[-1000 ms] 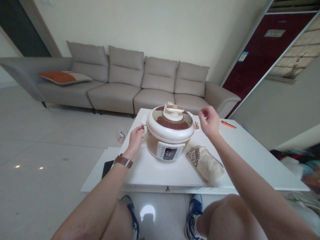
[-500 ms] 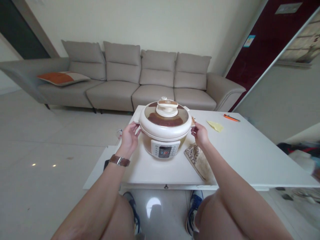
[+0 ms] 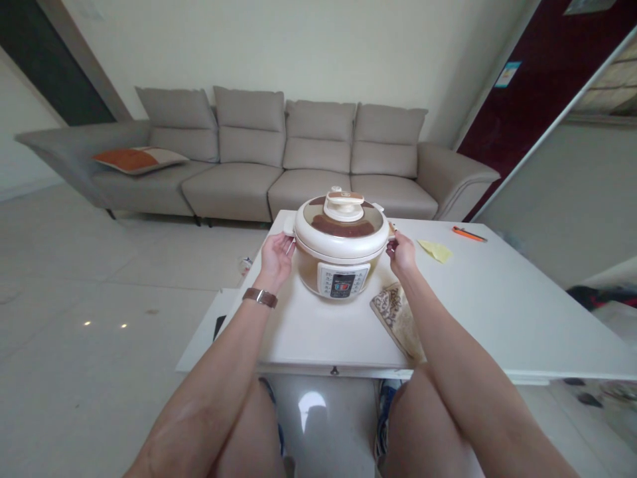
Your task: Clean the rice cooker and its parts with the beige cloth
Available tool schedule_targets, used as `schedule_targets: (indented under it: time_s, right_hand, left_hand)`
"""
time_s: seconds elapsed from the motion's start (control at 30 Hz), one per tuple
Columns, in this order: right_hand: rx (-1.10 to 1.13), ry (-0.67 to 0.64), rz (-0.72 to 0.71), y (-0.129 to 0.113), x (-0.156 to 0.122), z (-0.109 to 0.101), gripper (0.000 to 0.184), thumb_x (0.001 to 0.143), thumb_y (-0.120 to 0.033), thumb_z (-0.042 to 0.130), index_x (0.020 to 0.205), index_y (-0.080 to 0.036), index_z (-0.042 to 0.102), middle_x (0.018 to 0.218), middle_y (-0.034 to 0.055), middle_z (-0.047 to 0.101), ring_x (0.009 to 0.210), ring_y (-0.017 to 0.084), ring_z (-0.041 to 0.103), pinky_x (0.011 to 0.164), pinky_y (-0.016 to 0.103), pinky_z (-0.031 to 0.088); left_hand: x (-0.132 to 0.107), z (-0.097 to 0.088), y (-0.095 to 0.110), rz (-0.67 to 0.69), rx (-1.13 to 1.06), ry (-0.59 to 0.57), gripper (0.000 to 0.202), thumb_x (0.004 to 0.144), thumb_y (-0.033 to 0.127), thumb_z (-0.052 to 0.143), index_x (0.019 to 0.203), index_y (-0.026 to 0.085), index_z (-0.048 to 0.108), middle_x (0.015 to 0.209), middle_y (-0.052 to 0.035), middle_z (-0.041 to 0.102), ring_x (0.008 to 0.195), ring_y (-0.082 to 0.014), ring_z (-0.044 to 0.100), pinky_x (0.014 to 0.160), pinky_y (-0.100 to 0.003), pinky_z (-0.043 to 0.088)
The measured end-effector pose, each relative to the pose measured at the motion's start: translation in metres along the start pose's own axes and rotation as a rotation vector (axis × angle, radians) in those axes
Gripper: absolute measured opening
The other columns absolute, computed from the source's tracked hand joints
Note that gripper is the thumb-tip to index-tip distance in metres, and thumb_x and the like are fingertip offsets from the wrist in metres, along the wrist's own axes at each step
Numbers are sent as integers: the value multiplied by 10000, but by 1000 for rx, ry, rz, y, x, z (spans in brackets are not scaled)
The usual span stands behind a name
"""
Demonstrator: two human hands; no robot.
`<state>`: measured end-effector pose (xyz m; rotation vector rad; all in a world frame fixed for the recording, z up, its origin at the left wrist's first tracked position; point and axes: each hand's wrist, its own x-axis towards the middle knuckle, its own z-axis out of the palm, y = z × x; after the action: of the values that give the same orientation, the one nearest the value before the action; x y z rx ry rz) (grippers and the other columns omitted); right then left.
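Evenly, left hand (image 3: 276,255), right hand (image 3: 402,253) grip cooker (image 3: 341,247) (lidded).

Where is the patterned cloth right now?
Head view: the patterned cloth lies on the white table near its front edge, just right of the cooker, nearer the person than the right hand.

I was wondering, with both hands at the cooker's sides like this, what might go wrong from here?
1. The left hand and right hand hold only the small side handles of the cooker, so it might slip or tip if lifted.
2. Whether the lid is locked cannot be seen; tilted, it might slide off.
3. The patterned cloth lies under the right forearm beside the cooker and could get dragged along the table.
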<state>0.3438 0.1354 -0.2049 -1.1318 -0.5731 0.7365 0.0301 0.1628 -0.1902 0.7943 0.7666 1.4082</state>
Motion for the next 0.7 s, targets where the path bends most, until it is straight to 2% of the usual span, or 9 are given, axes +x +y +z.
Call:
schedule_targets:
  time_s: [0.07,0.13,0.2,0.27,0.37,0.43,0.53,0.6,0.7]
  right_hand:
    - [-34,6,-8,2,10,-1,371,939,-499,606,720,-235,465,576,-70,445,479,85,407,454,181,360]
    - [-132,-18,-23,5,20,-10,361,968,-533,519,763,-236,495,636,-47,513,518,97,454,484,195,394]
    - [-373,-64,-27,7,28,-29,383,998,-548,407,834,-232,547,745,-6,606,582,112,519,527,213,432]
    - [-677,-90,-3,8,33,-57,397,1003,-531,357,891,-228,587,836,28,661,667,134,581,609,238,480]
    - [-900,-100,88,5,31,-110,240,897,-438,574,813,-218,621,859,68,699,862,202,648,780,292,512]
    - [-1001,-106,188,1,24,-146,213,843,-388,643,720,-216,614,850,101,712,974,251,658,860,331,509]
    - [-1081,-142,385,-6,7,-189,271,859,-434,638,745,-189,646,830,129,717,872,255,679,809,376,536]
    - [-1091,-188,485,-10,-4,-208,321,852,-486,666,821,-167,686,882,135,733,798,235,678,765,380,547]
    - [-1163,-346,523,-12,-17,-219,448,754,-531,801,999,-164,720,1032,139,750,873,245,690,806,375,548]
  left_hand:
    - [7,1,-3,-5,44,-47,296,764,420,555,938,206,661,1243,-105,718,1241,-236,627,1023,-337,513]
    - [13,-1,-5,-29,106,-73,349,788,433,513,998,206,675,1367,-106,678,1299,-245,603,1005,-341,520]
    - [14,-7,-6,-62,159,-69,367,801,431,503,1033,212,684,1456,-98,632,1334,-253,584,980,-344,524]
    - [11,-16,-8,-106,192,-28,351,790,420,547,1032,213,694,1468,-100,625,1329,-264,589,950,-344,524]
    - [0,-29,-11,-157,277,9,330,736,406,619,981,202,704,1360,-128,679,1229,-283,638,874,-347,537]
    - [-9,-36,-14,-151,381,-10,311,694,398,652,926,197,705,1261,-130,708,1122,-281,669,808,-338,543]
    - [-21,-42,-18,-110,526,-16,277,656,389,666,850,194,701,1114,-109,720,969,-253,682,726,-313,530]
    - [-27,-42,-20,-102,580,-7,262,644,376,656,827,195,701,1020,-95,714,900,-239,678,691,-302,514]
    - [-33,-37,-23,-104,621,-29,241,634,351,645,813,198,699,957,-82,706,860,-233,669,673,-299,503]
